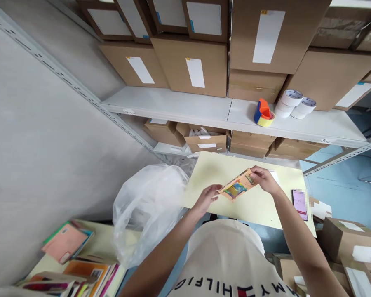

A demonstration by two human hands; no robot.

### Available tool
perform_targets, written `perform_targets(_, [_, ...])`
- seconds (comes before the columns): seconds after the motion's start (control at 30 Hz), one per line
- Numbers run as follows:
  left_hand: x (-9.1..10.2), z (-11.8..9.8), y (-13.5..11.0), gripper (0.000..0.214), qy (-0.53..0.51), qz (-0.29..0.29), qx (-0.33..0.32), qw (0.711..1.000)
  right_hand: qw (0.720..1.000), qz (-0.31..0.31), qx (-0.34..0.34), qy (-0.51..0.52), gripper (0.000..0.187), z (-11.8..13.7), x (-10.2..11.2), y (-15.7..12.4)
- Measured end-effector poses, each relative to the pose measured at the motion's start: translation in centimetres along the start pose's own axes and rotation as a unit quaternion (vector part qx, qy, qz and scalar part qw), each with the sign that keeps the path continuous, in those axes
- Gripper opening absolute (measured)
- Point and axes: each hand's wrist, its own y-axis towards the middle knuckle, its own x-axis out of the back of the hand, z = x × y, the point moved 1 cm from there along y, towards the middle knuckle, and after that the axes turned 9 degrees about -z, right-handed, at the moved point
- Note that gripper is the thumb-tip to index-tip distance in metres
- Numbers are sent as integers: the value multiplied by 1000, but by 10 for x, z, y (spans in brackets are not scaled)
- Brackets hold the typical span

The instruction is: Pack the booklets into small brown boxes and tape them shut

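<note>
A thin orange book (237, 186) with a colourful picture on its front is held tilted above the pale yellow table (200, 177). Its upper right end is pinched by my right hand (264, 180), thumb on the front. My left hand (205, 201) is at the lower left end, fingertips at the corner and thumb held apart. Whether those fingertips touch the book is hard to see. Partly behind my right hand, a white piece (274, 176) lies on the table. A phone (299, 204) with a lit screen rests by the right edge.
A clear plastic bag (145, 206) bulges left of the table. Books (89, 272) fill the lower left. Ahead, a shelf (173, 103) carries cardboard boxes (198, 66), a tape dispenser (264, 113) and white tape rolls (292, 99). More boxes (352, 241) stand lower right.
</note>
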Motion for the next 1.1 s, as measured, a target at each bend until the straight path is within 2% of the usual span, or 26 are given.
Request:
perform_targets(0.1, [-9, -21, -1, 45, 34, 4, -104, 994, 1000, 15, -2, -12, 34, 0, 9, 3])
perform_targets(0.2, [-28, -33, -8, 37, 107, 38, -165, 980, 999, 30, 0, -12, 32, -3, 10, 5])
perform_targets(0.33, [-45, -26, -13, 24, 153, 11, -196, 969, 999, 16, -34, 37, 35, -15, 6, 7])
perform_targets(0.47, [-43, -8, -10, 26, 128, -47, -175, 975, 986, -37, -77, 142, 45, -36, -1, 6])
perform_targets(0.6, [-36, 5, -2, 33, 52, -93, -104, 989, 967, -52, -132, 214, 60, -58, -13, -6])
perform_targets(0.77, [-23, 16, 13, 40, -14, -119, -36, 992, 958, -31, -197, 207, 49, -82, -34, -24])
perform_targets(0.97, [16, 44, 51, 41, 70, -179, -61, 980, 945, -99, -275, 146, 49, -119, -82, -19])
perform_targets(1.1, [50, 64, 89, 39, 163, -173, -87, 967, 938, -148, -287, 124, 48, -152, -127, 2])
